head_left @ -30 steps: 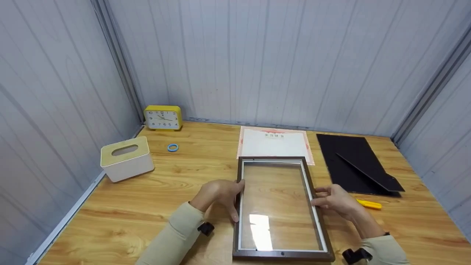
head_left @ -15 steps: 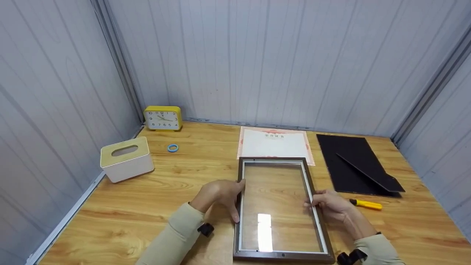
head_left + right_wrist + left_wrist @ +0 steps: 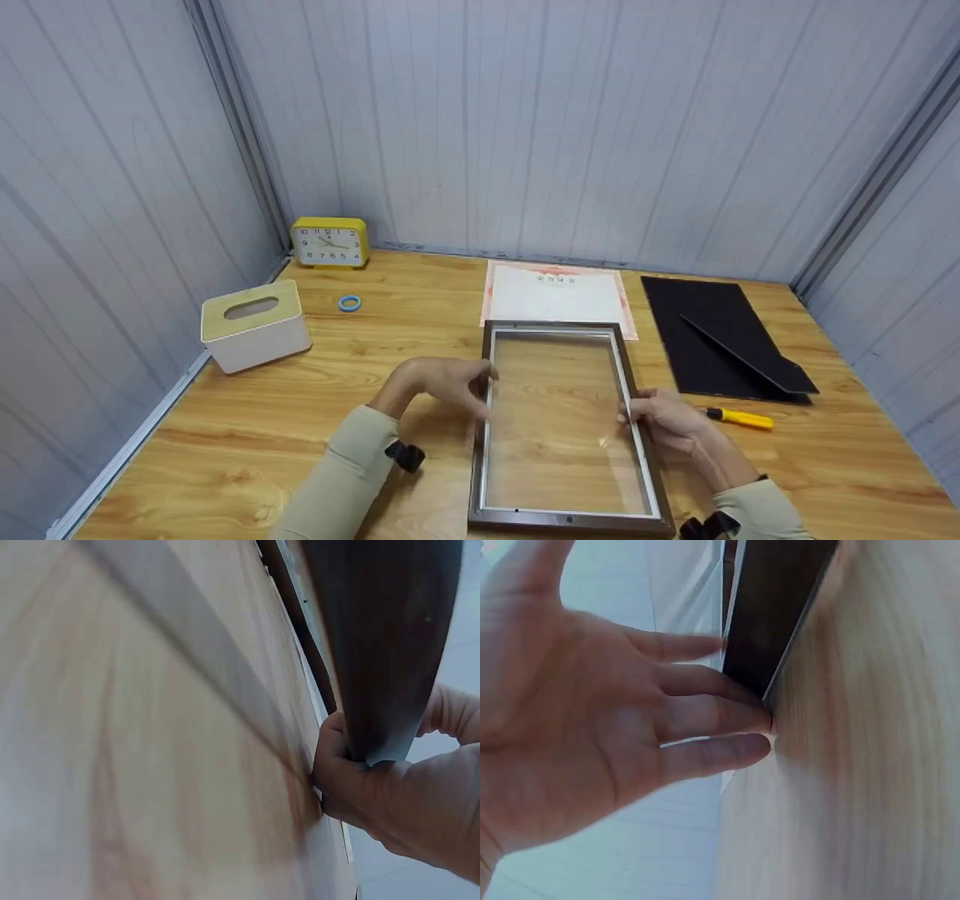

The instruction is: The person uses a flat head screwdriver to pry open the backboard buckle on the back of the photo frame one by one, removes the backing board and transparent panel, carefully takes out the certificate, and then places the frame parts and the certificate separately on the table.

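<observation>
A brown picture frame with a white inner edge and a clear pane is in front of me, lengthwise. My right hand grips its right side, thumb on top and curled fingers underneath; in the right wrist view that side of the frame is raised off the table. My left hand is spread at the left side, thumb and fingers apart. In the left wrist view, its straight fingers reach the frame's outer side, with fingertips low by the tabletop.
Behind the frame lies a red-bordered certificate. To the right are black boards, one propped aslant, and a yellow-handled tool. A tissue box, a blue ring and a yellow clock stand left.
My left hand has loosened from the frame's left side, its thumb and fingers shifting. My right fingers have gone under the right side, and the bright reflection on the pane has moved right and faded.
</observation>
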The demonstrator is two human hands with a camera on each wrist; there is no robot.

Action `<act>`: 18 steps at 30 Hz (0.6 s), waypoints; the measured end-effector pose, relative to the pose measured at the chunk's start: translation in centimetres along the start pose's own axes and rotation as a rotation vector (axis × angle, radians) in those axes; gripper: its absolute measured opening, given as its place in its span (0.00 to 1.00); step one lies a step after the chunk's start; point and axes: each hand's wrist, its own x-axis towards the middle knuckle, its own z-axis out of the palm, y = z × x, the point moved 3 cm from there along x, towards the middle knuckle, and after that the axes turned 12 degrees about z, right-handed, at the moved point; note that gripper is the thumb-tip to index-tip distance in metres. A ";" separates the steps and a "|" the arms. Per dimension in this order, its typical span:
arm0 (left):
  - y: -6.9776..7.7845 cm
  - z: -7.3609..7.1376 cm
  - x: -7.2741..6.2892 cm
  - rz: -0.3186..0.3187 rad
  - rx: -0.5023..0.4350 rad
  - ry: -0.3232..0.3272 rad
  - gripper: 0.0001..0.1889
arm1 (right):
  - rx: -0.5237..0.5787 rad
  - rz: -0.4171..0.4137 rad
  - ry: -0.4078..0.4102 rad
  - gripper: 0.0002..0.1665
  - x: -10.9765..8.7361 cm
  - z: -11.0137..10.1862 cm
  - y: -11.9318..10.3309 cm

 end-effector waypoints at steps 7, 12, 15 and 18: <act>0.1 -0.4 0.7 -0.046 -0.163 0.274 0.11 | -0.039 -0.002 -0.002 0.21 0.0 0.2 -0.2; 0.2 0.0 1.2 -0.071 -0.198 0.392 0.08 | -0.016 0.014 -0.037 0.21 -0.3 0.5 -0.5; -0.1 0.3 1.2 -0.071 -0.276 0.403 0.08 | -0.070 0.013 -0.018 0.22 -0.7 0.6 -0.6; -0.4 0.6 1.2 -0.079 -0.335 0.385 0.08 | -0.258 -0.019 0.098 0.25 -1.0 0.5 -0.7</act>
